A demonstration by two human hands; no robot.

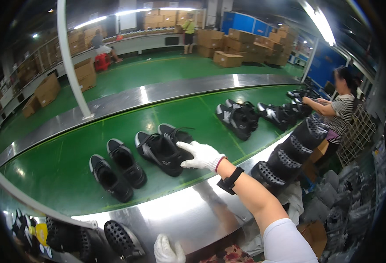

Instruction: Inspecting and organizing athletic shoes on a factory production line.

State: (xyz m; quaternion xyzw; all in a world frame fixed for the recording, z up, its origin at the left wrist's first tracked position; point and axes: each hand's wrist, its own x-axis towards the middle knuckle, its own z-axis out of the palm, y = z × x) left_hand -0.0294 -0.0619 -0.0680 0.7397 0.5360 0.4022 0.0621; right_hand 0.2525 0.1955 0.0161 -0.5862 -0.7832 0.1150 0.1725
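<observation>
My right hand point(200, 156), in a white knit glove, reaches over the green conveyor belt point(193, 186) with thumb and forefinger spread. Its fingertips are at the heel side of a black shoe point(170, 133), partly hiding it; I cannot tell if they touch. Close beside that shoe stands another black shoe point(159, 152) with a grey toe. Further left is a pair, one shoe point(109, 179) and its mate point(126, 163). My gloved left hand point(168, 250) is low over the metal ledge point(175, 215), thumb apart from the fingers, with nothing visible in it.
Black shoes point(234, 119) continue along the belt to the right, where a person point(340, 105) handles some. Stacked black perforated pieces point(285, 155) stand by the near ledge. A dark perforated sole point(123, 239) lies lower left. A white post point(72, 61) rises from the far rail.
</observation>
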